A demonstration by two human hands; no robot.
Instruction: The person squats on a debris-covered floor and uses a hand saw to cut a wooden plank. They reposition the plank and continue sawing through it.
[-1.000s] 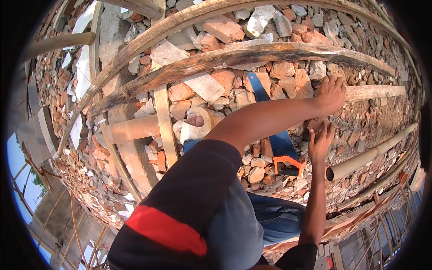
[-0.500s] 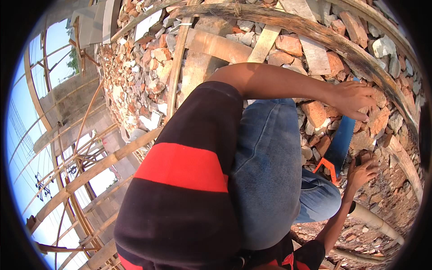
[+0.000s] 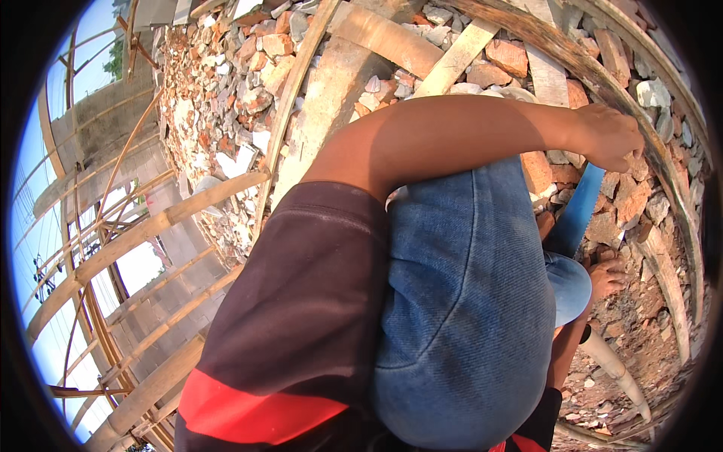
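Note:
A hand saw lies on broken bricks, its blue blade (image 3: 576, 215) showing between my hands. Its orange handle, seen earlier, is now hidden behind my jeans-clad knee (image 3: 474, 294). My left hand (image 3: 608, 137) is above the far end of the blade, beside a long weathered wooden pole (image 3: 550, 53). Its fingers are curled closed, and whatever they hold, if anything, is hidden. My right hand (image 3: 606, 277) rests on the rubble just past my knee, near the blade's handle end. Its fingers lie spread on the ground, and part of the hand is covered by the knee.
Brick and concrete rubble (image 3: 226, 98) spreads all around. Wooden planks (image 3: 459, 56) cross it at the top, and a bamboo pole (image 3: 614, 365) lies at lower right. Bamboo scaffolding (image 3: 151, 233) and a grey wall stand on the left.
My left hand has moved slightly up and right, its fingers going from spread to curled. My knee has shifted right, covering the saw's handle. My right hand has lowered onto the rubble.

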